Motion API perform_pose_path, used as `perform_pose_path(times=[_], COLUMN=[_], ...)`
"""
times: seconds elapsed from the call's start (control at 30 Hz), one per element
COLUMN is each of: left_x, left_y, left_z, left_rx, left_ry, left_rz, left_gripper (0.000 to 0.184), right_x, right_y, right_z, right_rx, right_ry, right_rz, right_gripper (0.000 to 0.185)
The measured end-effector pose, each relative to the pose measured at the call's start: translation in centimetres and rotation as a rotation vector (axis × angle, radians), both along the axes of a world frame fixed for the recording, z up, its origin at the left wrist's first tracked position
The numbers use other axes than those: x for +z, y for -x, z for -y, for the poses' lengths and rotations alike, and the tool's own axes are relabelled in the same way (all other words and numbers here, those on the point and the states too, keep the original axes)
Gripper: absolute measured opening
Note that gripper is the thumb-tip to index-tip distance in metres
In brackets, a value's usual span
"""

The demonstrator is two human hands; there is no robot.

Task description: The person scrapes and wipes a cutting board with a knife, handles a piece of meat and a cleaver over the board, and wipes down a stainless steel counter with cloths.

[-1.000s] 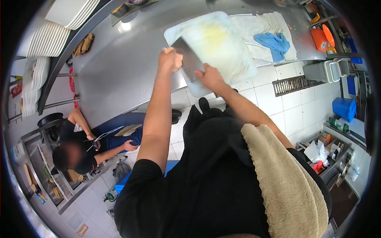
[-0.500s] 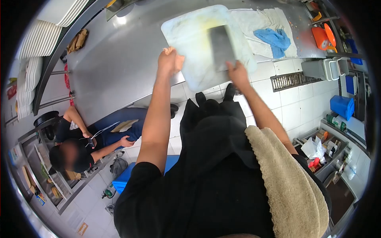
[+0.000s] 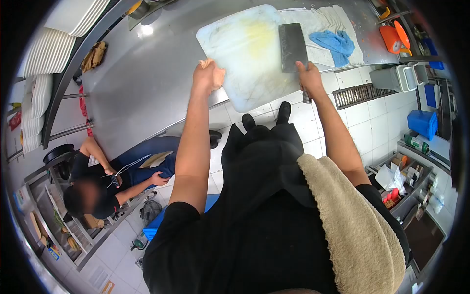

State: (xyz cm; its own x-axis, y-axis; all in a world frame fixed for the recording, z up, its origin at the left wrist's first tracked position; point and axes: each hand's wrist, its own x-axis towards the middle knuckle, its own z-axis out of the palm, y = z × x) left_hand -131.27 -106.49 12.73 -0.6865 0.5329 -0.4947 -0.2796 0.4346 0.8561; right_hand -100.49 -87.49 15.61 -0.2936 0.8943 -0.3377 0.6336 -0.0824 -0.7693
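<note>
My left hand (image 3: 207, 77) is closed around a pinkish-orange piece (image 3: 219, 77), perhaps meat or cloth, at the left edge of the white cutting board (image 3: 240, 54). The board carries a yellow stain and overhangs the counter's front edge. In my right hand (image 3: 309, 78) is the handle of a broad cleaver (image 3: 292, 48). Its dark rectangular blade lies flat-side up over the board's right edge. Right of the blade, a crumpled blue cloth (image 3: 335, 46) rests on a white towel (image 3: 313, 19).
The steel counter (image 3: 142, 73) extends left to stacked white dishes (image 3: 49, 51). A seated person (image 3: 98, 191) holds a phone at the lower left. An orange scale (image 3: 390, 39) stands at the right, above grey bins (image 3: 391, 78). A tan towel (image 3: 357, 220) hangs from my shoulder.
My right hand has carried the cleaver from the board's left side to its right edge. My left hand has stayed near the left edge, still closed.
</note>
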Motion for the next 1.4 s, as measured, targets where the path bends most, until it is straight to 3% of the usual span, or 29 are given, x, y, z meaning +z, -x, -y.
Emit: perform_pose_path(times=[0.03,0.1,0.17,0.23,0.33,0.43,0.47,0.63,0.67,0.7,0.73,0.77,0.83,0.9,1.0,1.07,1.17,1.23,1.33,1.4], left_x=[0.0,0.2,-0.1,0.0,0.3,-0.6,-0.2,1.9,1.9,1.6,1.5,1.8,2.7,3.0,2.5,1.7,-0.1,-0.7,-1.1,0.3], left_y=[0.1,0.5,0.8,0.7,1.6,1.4,1.1,-0.2,-0.3,-0.4,-0.4,-0.5,-0.2,-0.6,-1.8,-2.0,-1.6,-1.3,-1.0,-1.7], left_z=[-0.1,-0.1,-0.2,-0.5,-0.1,0.1,0.3,-0.3,-0.3,-0.1,-0.1,-0.1,-0.2,0.3,0.8,1.6,1.4,1.0,0.9,0.9], left_rx=[-0.002,-0.002,0.002,0.005,0.027,0.06,0.038,0.003,0.012,0.015,0.011,0.0,-0.019,-0.019,-0.019,-0.027,-0.048,-0.021,-0.017,0.026], left_ry=[-0.005,-0.01,0.027,0.054,0.073,-0.017,-0.019,-0.025,-0.028,-0.024,-0.023,0.021,0.099,0.046,-0.007,-0.043,-0.102,-0.092,-0.087,-0.048], left_rz=[0.033,0.092,0.084,0.089,0.103,0.068,0.06,0.036,0.018,0.0,-0.022,0.011,0.063,0.059,0.021,0.012,0.032,0.021,0.038,0.025], left_gripper=[0.038,0.04,0.041,0.043,0.045,0.045,0.041,0.033,0.032,0.032,0.032,0.037,0.049,0.048,0.045,0.043,0.041,0.04,0.041,0.037], right_x=[-1.4,-6.4,-3.1,-2.3,-0.8,1.0,-0.5,-0.4,-0.4,-5.1,-2.2,-3.9,-1.4,0.9,3.5,-0.1,0.1,0.8,-4.4,-2.3], right_y=[0.5,2.0,4.9,6.9,6.3,2.8,1.6,-0.8,-0.2,0.0,1.7,3.1,5.0,4.8,1.8,-1.1,-3.1,-1.2,3.6,6.6], right_z=[0.3,2.5,7.8,11.5,10.3,5.7,3.8,2.3,4.3,5.7,8.5,10.8,13.0,12.1,9.2,4.9,1.5,3.4,9.3,14.0], right_rx=[-0.003,0.113,0.246,0.475,0.526,0.278,0.136,-0.036,-0.002,0.145,0.215,0.302,0.502,0.521,0.242,0.113,-0.08,-0.059,0.202,0.412], right_ry=[-0.036,-0.424,-0.055,-0.164,-0.053,-0.005,-0.099,-0.017,0.014,-0.298,-0.114,-0.203,-0.125,-0.018,0.146,-0.018,0.096,0.041,-0.147,-0.158], right_rz=[0.019,0.123,0.071,0.063,-0.017,0.028,-0.015,0.013,0.064,0.062,0.112,0.13,0.08,0.029,0.043,0.033,-0.015,0.047,0.08,0.119], right_gripper=[0.049,0.05,0.047,0.046,0.046,0.05,0.05,0.052,0.053,0.052,0.049,0.048,0.042,0.047,0.052,0.055,0.051,0.05,0.048,0.048])
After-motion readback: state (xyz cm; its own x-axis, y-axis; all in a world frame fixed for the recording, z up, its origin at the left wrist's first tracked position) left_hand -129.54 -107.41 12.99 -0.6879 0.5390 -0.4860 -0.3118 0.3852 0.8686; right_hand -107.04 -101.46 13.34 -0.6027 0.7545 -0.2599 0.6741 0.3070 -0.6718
